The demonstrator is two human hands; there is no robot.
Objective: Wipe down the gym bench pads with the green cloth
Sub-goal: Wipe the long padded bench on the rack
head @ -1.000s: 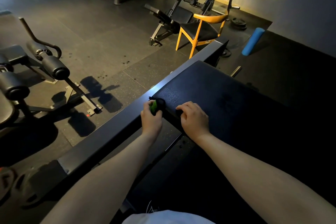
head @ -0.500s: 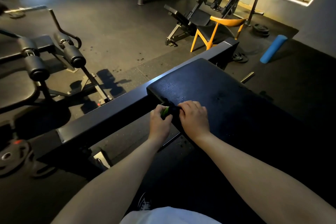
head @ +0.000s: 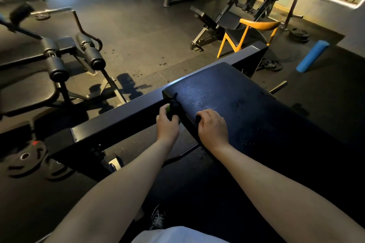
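The black bench pad (head: pixel 233 92) runs from the centre toward the lower right, with a wet sheen on its top. My left hand (head: pixel 167 126) grips the bunched green cloth (head: pixel 170 107), which looks mostly dark with a green patch, against the pad's near left edge close to its corner. My right hand (head: pixel 213 127) lies on the pad a short way to the right, with its fingers curled over that same edge. What sits under those fingertips is too dark to make out.
A dark steel beam (head: pixel 122 118) passes under the pad's left corner. A roller-pad machine (head: pixel 59 59) stands to the left, with weight plates (head: pixel 25 156) on the floor. Behind are an orange chair (head: pixel 254 33), a blue foam roller (head: pixel 313 56) and more benches.
My hands, which met at the cloth half a second ago, have drawn apart. The left hand keeps the cloth near the pad's corner. The view has shifted slightly.
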